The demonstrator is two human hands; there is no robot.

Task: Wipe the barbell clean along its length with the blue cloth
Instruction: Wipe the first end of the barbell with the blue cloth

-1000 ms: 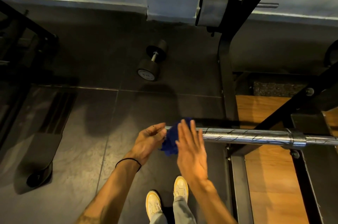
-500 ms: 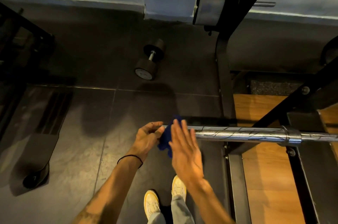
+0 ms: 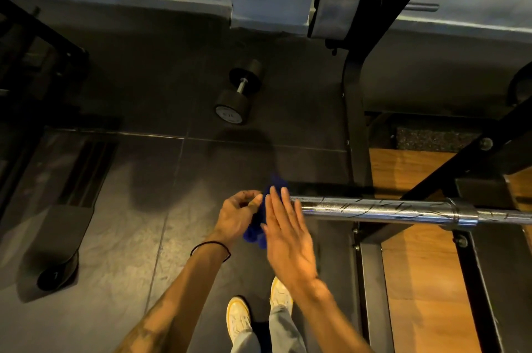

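Where the chrome barbell ends at the left, the blue cloth is bunched over its tip.

The cloth is pinched by the curled fingers of the left hand, while the right hand is laid flat against it, fingers straight and together. The bar is carried level on a black rack. Beyond it, on the dark floor, a dumbbell is seen well apart from the bar.
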